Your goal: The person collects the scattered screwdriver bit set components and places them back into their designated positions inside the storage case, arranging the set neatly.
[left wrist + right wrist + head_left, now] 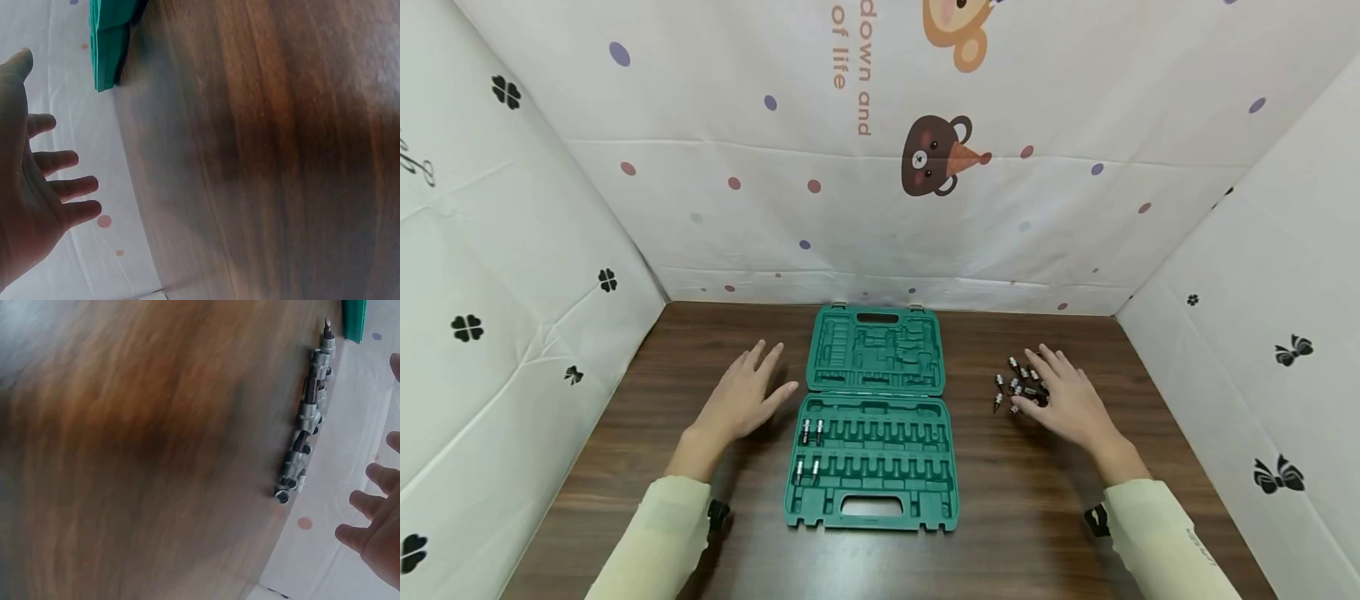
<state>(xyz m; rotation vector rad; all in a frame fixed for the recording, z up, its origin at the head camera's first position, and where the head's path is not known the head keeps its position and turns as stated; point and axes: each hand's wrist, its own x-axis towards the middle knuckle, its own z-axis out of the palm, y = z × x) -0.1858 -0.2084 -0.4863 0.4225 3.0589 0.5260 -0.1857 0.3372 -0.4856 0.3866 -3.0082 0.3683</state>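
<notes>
A green plastic tool case [872,492] lies unfolded on the wooden table, its lid half toward the back wall. Two bit sockets [806,432] sit in the upper row of the lower half, at the left, and two more [799,472] in the row below. Left of the case hovers my left hand [741,400], fingers spread, holding nothing. My right hand [1071,404] is over the right edge of a loose pile of bit sockets [1015,387], hiding part of it. In the right wrist view, the pile [306,419] stands apart from the outstretched fingers [369,503].
The brown table [880,567] meets a white printed cloth wall [850,217] at the back, with more cloth walls at left [512,333] and right [1240,333]. Bare wood lies between the case and the pile.
</notes>
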